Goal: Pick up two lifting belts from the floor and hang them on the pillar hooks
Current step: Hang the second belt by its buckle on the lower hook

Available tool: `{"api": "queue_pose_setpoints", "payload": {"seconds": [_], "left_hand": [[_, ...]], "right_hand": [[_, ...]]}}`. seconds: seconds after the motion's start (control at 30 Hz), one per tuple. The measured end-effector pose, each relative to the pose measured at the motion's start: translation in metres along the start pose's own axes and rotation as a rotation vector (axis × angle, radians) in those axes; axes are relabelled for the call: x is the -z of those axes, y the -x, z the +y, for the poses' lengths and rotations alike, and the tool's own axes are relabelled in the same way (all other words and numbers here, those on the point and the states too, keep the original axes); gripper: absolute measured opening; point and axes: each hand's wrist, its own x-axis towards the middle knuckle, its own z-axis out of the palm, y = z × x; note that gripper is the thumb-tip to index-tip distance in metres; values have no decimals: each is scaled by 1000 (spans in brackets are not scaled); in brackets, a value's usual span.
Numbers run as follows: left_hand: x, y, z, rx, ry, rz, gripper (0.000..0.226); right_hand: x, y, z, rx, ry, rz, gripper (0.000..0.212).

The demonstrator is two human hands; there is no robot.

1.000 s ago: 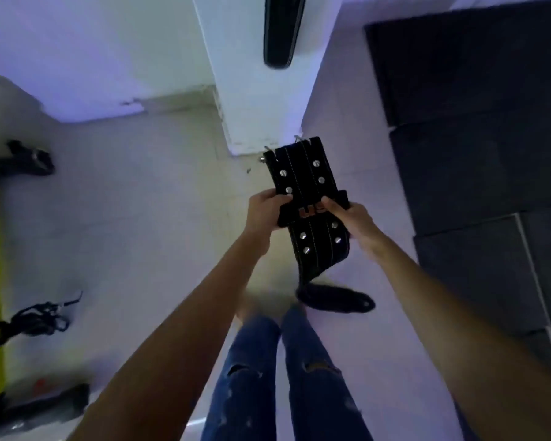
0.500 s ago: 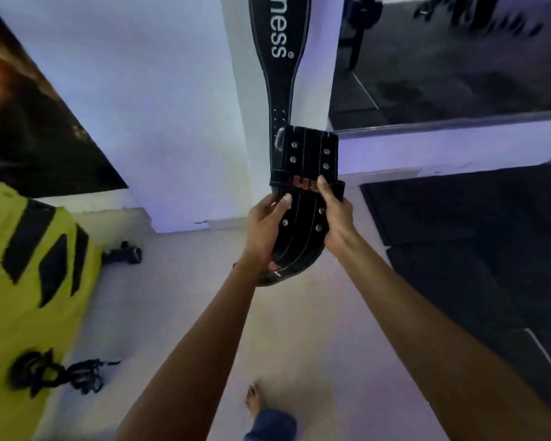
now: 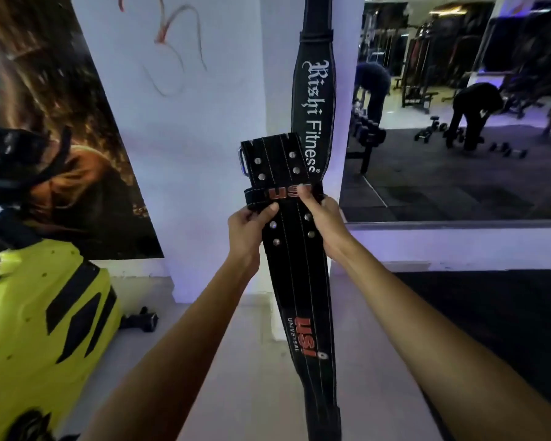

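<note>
I hold a black studded lifting belt (image 3: 295,278) upright in front of the white pillar (image 3: 268,74). My left hand (image 3: 248,230) grips its left edge at the keeper loop, and my right hand (image 3: 323,218) pinches the loop from the right. The belt's buckle end points up, and its long tail with red lettering hangs down between my arms. Behind it a second black belt (image 3: 314,100) with white lettering hangs flat on the pillar; its top runs out of view, so the hook is not visible.
A bright yellow and black machine (image 3: 42,316) stands at lower left, with a dark poster (image 3: 54,148) on the wall above it. A small dumbbell (image 3: 140,321) lies on the floor by the pillar. A mirror (image 3: 458,122) on the right shows gym equipment and a bent-over person.
My view has tilted up from the floor to the pillar. Both hands have raised the belt from near my feet to chest height; its tail now hangs straight down.
</note>
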Motion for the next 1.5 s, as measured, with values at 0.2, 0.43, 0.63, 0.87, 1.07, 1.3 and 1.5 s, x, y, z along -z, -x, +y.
{"api": "queue_pose_setpoints", "payload": {"seconds": [0.2,0.43,0.63,0.87,1.07,1.3,1.5], "left_hand": [[-18,-20,34,-10,187,62,6],[-32,-28,49,-5,253,-12,7],[-45,-20,40,-6,211,-86,10],[-13,15,-28,47,-101,-287,10],[21,24,-66,170,-292,-456,17],[-17,4,-16,-23,-19,-261,20],[-26,-7,-22,172,108,-195,5]], "right_hand": [[31,28,41,-9,117,-107,28],[60,49,68,-224,151,-259,69],[36,16,-3,6,-201,-73,34],[26,-1,-9,-57,-344,137,10],[31,-15,0,-155,-259,208,22],[31,-1,-19,-78,15,2,29],[52,57,61,-203,61,-28,40]]}}
